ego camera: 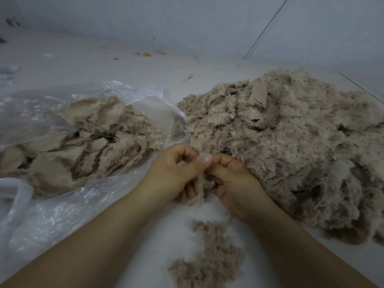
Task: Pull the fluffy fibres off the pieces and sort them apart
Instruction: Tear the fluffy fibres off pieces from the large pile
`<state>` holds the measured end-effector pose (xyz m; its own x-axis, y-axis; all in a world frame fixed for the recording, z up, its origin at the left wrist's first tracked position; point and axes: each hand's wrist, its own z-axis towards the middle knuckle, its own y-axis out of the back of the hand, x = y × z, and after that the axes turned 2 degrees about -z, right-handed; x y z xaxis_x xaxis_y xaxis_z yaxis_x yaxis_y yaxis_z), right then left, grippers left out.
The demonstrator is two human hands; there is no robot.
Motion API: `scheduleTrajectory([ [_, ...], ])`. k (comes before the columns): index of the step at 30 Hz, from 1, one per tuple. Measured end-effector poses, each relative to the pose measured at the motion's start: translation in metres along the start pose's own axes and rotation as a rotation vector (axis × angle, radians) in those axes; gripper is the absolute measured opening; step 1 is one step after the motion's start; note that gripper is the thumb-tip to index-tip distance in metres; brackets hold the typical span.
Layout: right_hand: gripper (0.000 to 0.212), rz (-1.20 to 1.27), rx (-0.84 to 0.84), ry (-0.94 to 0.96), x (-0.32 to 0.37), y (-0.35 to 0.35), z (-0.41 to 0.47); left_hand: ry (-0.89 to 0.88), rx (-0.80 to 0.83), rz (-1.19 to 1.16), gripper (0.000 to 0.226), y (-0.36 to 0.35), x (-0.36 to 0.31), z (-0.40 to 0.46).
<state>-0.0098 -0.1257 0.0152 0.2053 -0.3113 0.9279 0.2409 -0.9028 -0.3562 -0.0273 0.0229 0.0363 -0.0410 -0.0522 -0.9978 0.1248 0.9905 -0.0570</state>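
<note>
Hands meet at the middle of the view, both curled around one small fluffy piece point(198, 189) of taupe plush. The left hand point(176, 171) pinches its upper edge between thumb and bent fingers, and the right hand point(232, 179) grips it just beside, thumb tips almost touching. The piece hangs down between the palms; how much of it each hand covers is hard to tell, since the fingers hide most of it.

To the right, touching the right hand's knuckles, lies a big heap of fluffy pieces point(291, 142), pile side mostly up, with a few smooth backings showing near the top. To the left, a clear plastic bag point(52, 213) lies spread open on the pale floor point(104, 65), holding a stack of pieces point(87, 138) turned mostly backing up. Near the bottom edge, between the forearms, loose pulled fibres point(209, 256) sit in a ragged clump on the floor, apart from both piles.
</note>
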Motion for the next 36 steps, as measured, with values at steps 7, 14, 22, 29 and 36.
scheduleTrajectory([
  [7,0.011,0.074,-0.021,-0.027,-0.001,-0.001,0.001,0.023,-0.098,-0.030,0.027,0.005,0.005,0.006],
  [14,0.015,0.064,-0.026,-0.039,-0.001,-0.001,0.002,-0.106,-0.170,0.089,0.017,0.006,0.007,0.007],
  [22,0.023,0.081,-0.032,-0.059,-0.001,-0.003,-0.001,-0.015,-0.258,0.029,0.024,0.006,0.006,0.009],
  [29,0.026,0.004,-0.018,-0.039,0.004,-0.004,-0.003,0.073,-0.091,-0.051,0.042,-0.001,0.006,0.005],
  [36,0.019,0.085,-0.023,-0.062,0.002,-0.001,-0.001,-0.003,-0.205,-0.258,0.024,-0.001,0.007,0.008],
])
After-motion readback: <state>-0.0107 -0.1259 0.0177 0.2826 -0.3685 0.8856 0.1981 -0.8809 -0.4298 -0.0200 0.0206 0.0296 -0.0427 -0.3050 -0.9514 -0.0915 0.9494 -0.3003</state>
